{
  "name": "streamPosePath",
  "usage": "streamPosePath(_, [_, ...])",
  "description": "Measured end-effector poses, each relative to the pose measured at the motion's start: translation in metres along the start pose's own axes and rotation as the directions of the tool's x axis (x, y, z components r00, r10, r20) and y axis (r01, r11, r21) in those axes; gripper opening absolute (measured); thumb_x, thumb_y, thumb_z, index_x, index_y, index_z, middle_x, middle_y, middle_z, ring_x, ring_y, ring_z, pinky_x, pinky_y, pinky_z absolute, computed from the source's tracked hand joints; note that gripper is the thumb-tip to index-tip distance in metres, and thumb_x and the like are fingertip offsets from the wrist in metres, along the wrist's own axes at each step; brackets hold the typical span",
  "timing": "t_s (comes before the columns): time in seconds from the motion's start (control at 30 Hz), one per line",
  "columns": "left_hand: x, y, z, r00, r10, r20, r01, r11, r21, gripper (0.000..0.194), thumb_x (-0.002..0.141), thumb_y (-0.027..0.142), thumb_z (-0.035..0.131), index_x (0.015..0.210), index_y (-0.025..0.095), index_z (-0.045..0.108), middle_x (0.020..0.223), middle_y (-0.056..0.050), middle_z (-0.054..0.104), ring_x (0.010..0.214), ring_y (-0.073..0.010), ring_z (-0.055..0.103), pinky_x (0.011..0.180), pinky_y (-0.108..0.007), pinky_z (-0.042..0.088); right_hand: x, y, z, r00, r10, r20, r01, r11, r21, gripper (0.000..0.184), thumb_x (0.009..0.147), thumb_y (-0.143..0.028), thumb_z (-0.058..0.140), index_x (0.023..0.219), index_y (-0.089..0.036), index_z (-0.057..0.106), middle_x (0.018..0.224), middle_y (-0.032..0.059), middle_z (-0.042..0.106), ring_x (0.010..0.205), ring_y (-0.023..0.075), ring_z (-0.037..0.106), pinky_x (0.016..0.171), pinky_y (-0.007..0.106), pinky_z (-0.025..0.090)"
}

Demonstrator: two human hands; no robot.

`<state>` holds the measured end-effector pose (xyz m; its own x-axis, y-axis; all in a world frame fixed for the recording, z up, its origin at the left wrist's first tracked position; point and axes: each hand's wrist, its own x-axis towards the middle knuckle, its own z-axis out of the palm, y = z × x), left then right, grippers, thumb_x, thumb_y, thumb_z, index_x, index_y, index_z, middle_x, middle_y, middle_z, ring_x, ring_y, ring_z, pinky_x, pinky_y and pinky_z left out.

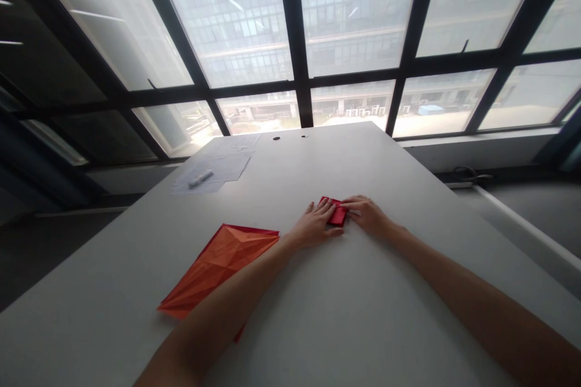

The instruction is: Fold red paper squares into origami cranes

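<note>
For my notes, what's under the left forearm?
The left forearm crosses the lower edge of the orange folded paper. Its creased facets show above the arm and a tip shows below, but the part beneath the arm is covered.

The small folded red paper [336, 213] looks crisp and faintly glossy. The larger orange paper sheet [218, 266] is smooth, with sharp creases and a slight sheen. The tabletop [363, 163] is smooth and matt, and the window frames [295, 12] look like dark-painted metal.
</note>
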<state>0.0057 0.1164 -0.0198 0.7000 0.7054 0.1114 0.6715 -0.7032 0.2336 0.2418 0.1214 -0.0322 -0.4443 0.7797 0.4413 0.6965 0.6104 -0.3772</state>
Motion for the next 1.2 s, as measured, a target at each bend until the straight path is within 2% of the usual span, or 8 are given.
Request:
streamPosePath(0.1, [-0.002, 0.004, -0.003, 0.998, -0.01, -0.063, 0.012, 1.0, 0.018, 0.077, 0.091, 0.069, 0.04, 0.152, 0.023, 0.032, 0.159, -0.013, 0.028, 0.149, -0.03, 0.017, 0.12, -0.056, 0.011, 0.001, -0.002, -0.003, 0.999, -0.017, -0.033, 0.016, 0.999, -0.034, 0.018, 0.089, -0.03, 0.063, 0.099, -0.027, 0.078, 0.107, 0.0047, 0.074, 0.104, 0.0237, 0.063, 0.098, 0.038, 0.045])
streamPosePath(0.2, [-0.004, 0.009, -0.009, 0.988, -0.008, -0.156, 0.015, 0.999, 0.045, 0.069, 0.09, 0.066, 0.046, 0.146, 0.026, 0.044, 0.148, -0.012, 0.043, 0.14, -0.0319, 0.032, 0.118, -0.054, 0.019, 0.002, -0.005, -0.005, 0.999, -0.016, -0.045, 0.013, 0.998, -0.063, 0.015, 0.089, -0.032, 0.065, 0.093, -0.028, 0.079, 0.1, 0.0046, 0.075, 0.099, 0.0233, 0.062, 0.094, 0.038, 0.045])
streamPosePath(0.4, [-0.003, 0.01, -0.015, 0.969, -0.077, -0.235, 0.074, 0.997, -0.019, 0.048, 0.092, 0.059, 0.05, 0.127, 0.029, 0.063, 0.118, -0.007, 0.06, 0.113, -0.0257, 0.053, 0.103, -0.041, 0.041, 0.002, -0.006, -0.005, 0.997, -0.024, -0.068, 0.02, 0.998, -0.067, 0.011, 0.088, -0.032, 0.068, 0.087, -0.029, 0.079, 0.093, 0.0035, 0.074, 0.094, 0.0229, 0.061, 0.089, 0.037, 0.043])
streamPosePath(0.53, [-0.001, 0.007, -0.014, 0.962, -0.088, -0.26, 0.069, 0.994, -0.08, 0.035, 0.097, 0.048, 0.046, 0.114, 0.029, 0.07, 0.111, -0.004, 0.064, 0.106, -0.0217, 0.057, 0.098, -0.036, 0.043, 0.003, -0.005, -0.004, 0.997, -0.014, -0.074, 0.011, 0.999, -0.034, 0.014, 0.089, -0.033, 0.067, 0.085, -0.027, 0.079, 0.091, 0.0034, 0.073, 0.091, 0.0219, 0.061, 0.086, 0.035, 0.043])
streamPosePath(0.67, [0.002, 0.003, -0.014, 0.958, -0.08, -0.274, 0.046, 0.991, -0.128, 0.036, 0.101, 0.036, 0.04, 0.097, 0.024, 0.074, 0.102, -0.004, 0.067, 0.097, -0.0191, 0.06, 0.093, -0.032, 0.045, 0.005, -0.007, -0.003, 0.997, 0.029, -0.072, -0.032, 0.999, -0.041, 0.017, 0.091, -0.029, 0.063, 0.083, -0.023, 0.077, 0.092, 0.0045, 0.073, 0.09, 0.0221, 0.061, 0.086, 0.035, 0.043])
streamPosePath(0.93, [0.003, 0.001, -0.012, 0.941, -0.152, -0.303, 0.095, 0.976, -0.194, 0.022, 0.09, 0.019, 0.052, 0.103, 0.021, 0.069, 0.102, -0.004, 0.069, 0.096, -0.02, 0.061, 0.09, -0.031, 0.048, 0.005, -0.012, -0.002, 0.984, 0.142, -0.103, -0.141, 0.99, 0.019, 0.018, 0.09, -0.019, 0.059, 0.103, -0.021, 0.072, 0.098, 0.0055, 0.071, 0.095, 0.0207, 0.061, 0.087, 0.033, 0.045])
streamPosePath(1.07, [0.003, 0.0, -0.01, 0.937, -0.143, -0.32, 0.076, 0.974, -0.212, 0.038, 0.088, 0.017, 0.051, 0.123, 0.025, 0.064, 0.112, -0.004, 0.067, 0.105, -0.0216, 0.06, 0.097, -0.035, 0.047, 0.004, -0.015, -0.005, 0.993, 0.101, -0.062, -0.103, 0.994, -0.031, 0.024, 0.091, -0.016, 0.055, 0.102, -0.023, 0.074, 0.102, 0.0052, 0.071, 0.098, 0.0207, 0.06, 0.089, 0.033, 0.045])
streamPosePath(1.2, [0.004, -0.001, -0.009, 0.953, -0.119, -0.279, 0.065, 0.979, -0.195, 0.038, 0.091, 0.018, 0.046, 0.118, 0.028, 0.071, 0.119, -0.002, 0.067, 0.11, -0.0224, 0.059, 0.1, -0.037, 0.047, 0.004, -0.02, -0.007, 0.999, 0.049, 0.0, -0.049, 0.992, -0.118, 0.03, 0.091, -0.013, 0.053, 0.103, -0.029, 0.077, 0.103, 0.0045, 0.069, 0.101, 0.0212, 0.058, 0.092, 0.033, 0.044])
